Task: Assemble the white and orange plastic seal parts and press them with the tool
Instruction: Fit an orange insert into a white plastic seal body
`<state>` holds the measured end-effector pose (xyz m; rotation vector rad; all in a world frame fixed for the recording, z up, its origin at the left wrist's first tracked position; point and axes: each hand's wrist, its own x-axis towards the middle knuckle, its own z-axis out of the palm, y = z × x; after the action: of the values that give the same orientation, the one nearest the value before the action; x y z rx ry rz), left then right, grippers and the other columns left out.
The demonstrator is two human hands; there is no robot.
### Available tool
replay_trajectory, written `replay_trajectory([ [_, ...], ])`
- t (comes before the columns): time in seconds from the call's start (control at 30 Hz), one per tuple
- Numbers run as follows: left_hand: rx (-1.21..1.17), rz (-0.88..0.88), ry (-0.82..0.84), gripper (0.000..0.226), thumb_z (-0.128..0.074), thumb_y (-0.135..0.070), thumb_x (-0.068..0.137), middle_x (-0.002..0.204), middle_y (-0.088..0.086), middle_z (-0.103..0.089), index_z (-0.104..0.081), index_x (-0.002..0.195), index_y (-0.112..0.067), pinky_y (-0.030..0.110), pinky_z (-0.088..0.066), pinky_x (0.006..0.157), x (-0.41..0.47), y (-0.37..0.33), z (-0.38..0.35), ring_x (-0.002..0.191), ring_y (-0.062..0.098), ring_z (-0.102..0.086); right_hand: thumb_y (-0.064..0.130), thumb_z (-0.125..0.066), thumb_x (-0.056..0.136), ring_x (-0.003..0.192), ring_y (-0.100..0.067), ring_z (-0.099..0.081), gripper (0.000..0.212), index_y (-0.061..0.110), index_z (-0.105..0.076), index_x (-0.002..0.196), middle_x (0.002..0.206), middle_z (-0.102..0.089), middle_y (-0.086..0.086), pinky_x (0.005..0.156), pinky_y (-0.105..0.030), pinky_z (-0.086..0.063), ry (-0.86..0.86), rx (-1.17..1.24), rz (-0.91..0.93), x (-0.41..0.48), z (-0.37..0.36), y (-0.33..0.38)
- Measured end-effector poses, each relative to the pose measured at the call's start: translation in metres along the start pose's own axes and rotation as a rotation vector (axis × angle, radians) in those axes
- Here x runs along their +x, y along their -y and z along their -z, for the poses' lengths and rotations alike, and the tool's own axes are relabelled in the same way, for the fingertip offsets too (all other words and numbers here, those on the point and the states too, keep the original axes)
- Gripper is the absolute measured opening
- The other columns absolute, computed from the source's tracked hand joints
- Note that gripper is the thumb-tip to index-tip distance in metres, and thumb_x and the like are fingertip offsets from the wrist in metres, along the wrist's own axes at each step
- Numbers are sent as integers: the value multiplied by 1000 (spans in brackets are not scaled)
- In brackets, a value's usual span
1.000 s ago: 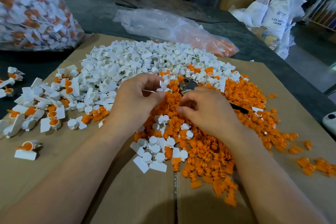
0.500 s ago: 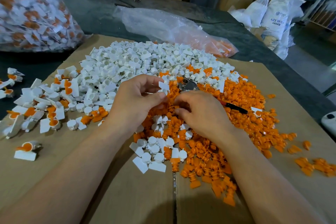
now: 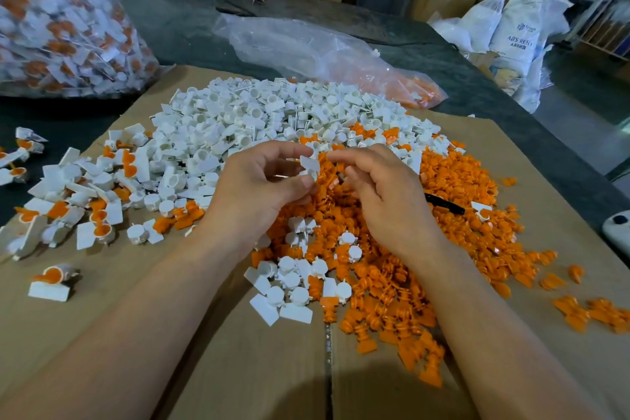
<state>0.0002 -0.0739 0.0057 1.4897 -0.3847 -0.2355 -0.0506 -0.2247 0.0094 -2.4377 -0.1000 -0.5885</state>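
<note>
Cardboard [image 3: 238, 368] on the counter [image 3: 191, 31] carries, from the left, joined seals [image 3: 99, 228], a heap of white parts [image 3: 238, 112] and a heap of orange parts [image 3: 460, 187]. The left hand [image 3: 252, 191] pinches one white part [image 3: 309, 164] between thumb and fingertips, its flat tab turned toward the right hand [image 3: 388, 201], which hovers just beside it with fingers curled; whether they hold an orange piece cannot be told. The tool's black handle [image 3: 443, 205] lies on the orange heap just right of the right hand, the nearer hand for taking it.
</note>
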Motion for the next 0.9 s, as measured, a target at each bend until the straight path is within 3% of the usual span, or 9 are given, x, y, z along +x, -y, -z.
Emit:
replay_trajectory([
  [0.1,19,8,9,28,-68,3,78,78,3,-64,-68,88,-24,14,-52,60,0,-1,0,67,14,-69,3,-49,92,83,14,-44,31,15,-60,117,91,-43,26,77,1,-31,1,38,8,0,-2,0],
  [0.27,-11,16,10,26,-68,4,77,85,10,-69,-68,88,-19,15,-53,58,-2,-2,-2,68,14,-70,3,-58,86,79,9,-52,28,31,-56,86,81,-55,20,70,-3,-39,-66,175,12,-1,-1,3],
  [0.37,-9,17,17,29,-71,4,74,89,9,-69,-69,89,-20,16,-53,60,-3,-2,-3,72,18,-69,2,-59,83,84,12,-51,17,14,-67,91,83,-54,24,76,-4,-38,-90,140,96,-2,-2,3],
  [0.43,15,11,23,32,-72,4,71,87,5,-68,-69,87,-24,16,-54,60,-3,-2,-2,72,14,-68,3,-59,82,86,12,-50,17,12,-68,94,85,-53,24,77,-5,-38,-84,142,102,-2,-2,2],
  [0.63,81,-16,24,35,-75,2,69,81,-4,-64,-68,83,-29,7,-47,55,-3,-3,-3,67,-5,-63,3,-62,83,79,12,-55,36,37,-54,83,79,-56,22,69,-3,-41,-65,236,43,-3,-1,5],
  [0.9,75,-32,19,36,-76,5,66,70,-4,-60,-68,82,-26,9,-48,54,-1,0,-5,61,-7,-59,3,-65,81,71,10,-55,37,38,-53,75,72,-56,21,64,-4,-41,-31,245,14,-2,-2,5],
])
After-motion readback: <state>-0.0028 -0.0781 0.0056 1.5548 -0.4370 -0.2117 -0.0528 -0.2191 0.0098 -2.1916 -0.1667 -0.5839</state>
